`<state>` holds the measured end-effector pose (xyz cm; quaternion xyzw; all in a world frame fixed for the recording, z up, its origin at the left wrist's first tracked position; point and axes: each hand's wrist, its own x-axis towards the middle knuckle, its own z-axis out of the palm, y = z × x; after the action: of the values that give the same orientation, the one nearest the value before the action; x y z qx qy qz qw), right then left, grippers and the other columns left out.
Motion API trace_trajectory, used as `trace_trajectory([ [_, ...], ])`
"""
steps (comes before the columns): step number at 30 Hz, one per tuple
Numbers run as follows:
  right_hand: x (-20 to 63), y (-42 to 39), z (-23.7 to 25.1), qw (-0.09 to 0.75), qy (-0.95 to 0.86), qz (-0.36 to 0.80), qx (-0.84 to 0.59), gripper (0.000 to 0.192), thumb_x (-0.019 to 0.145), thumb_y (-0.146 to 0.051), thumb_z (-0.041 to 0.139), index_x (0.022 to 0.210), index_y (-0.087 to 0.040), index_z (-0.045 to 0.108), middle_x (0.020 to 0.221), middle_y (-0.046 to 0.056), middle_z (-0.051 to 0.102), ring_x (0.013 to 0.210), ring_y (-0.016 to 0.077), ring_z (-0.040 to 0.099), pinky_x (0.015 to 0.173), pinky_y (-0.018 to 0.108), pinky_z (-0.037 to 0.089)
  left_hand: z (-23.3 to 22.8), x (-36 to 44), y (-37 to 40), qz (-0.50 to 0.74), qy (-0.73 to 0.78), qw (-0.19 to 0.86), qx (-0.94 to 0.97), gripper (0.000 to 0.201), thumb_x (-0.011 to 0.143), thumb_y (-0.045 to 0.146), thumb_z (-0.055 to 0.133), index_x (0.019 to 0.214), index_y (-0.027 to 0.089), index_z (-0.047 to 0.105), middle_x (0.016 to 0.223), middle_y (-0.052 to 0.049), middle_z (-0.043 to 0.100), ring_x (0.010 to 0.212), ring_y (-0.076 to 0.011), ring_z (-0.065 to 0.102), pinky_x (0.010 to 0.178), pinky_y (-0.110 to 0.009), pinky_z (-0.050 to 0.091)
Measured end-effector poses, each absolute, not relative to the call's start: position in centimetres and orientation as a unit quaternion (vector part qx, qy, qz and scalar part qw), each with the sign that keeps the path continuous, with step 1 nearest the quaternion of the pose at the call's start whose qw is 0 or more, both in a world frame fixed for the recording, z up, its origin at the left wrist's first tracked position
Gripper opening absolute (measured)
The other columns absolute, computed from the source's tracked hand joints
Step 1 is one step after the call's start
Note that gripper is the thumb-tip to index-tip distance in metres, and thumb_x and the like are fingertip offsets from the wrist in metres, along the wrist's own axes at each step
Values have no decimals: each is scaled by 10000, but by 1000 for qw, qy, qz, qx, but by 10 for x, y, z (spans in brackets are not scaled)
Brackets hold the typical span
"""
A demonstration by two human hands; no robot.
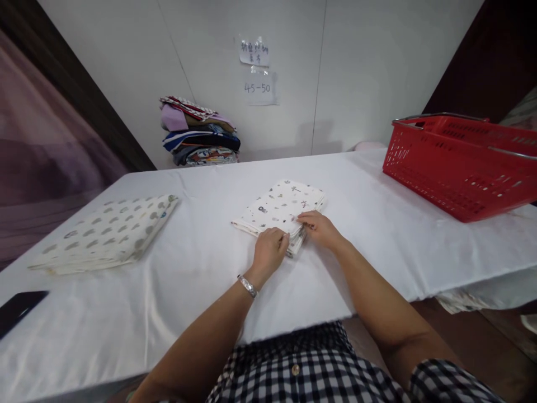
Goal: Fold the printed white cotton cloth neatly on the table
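Note:
A folded white cloth (279, 204) printed with small dark and coloured motifs lies on the white-covered table, its layers stacked at the near corner. My left hand (271, 249) grips its near edge, fingers bent around the fabric, and a silver bracelet sits at that wrist. On the right edge, close to the same corner, my right hand (319, 226) is closed on the layers with its fingertips over the top. The undersides of both hands' grips are hidden.
Another folded white cloth with grey shapes (113, 229) lies to the left, above a dark phone (19, 308). A red basket (457, 168) stands at the right. Several folded fabrics (201, 134) are piled against the back wall, under paper signs (258, 84).

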<state>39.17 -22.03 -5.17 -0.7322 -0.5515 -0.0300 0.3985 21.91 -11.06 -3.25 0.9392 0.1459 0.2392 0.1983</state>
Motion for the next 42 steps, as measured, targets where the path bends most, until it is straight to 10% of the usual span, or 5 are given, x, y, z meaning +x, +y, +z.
trace_trajectory([
  [42, 347, -224, -37, 427, -637, -15, -642, 90, 801, -122, 576, 802, -212, 577, 1058, 72, 637, 1014, 208, 548, 868, 386, 453, -34, 216, -105, 267, 151, 395, 866, 338, 915, 311, 376, 633, 190, 517, 703, -14, 569, 706, -147, 528, 685, -284, 404],
])
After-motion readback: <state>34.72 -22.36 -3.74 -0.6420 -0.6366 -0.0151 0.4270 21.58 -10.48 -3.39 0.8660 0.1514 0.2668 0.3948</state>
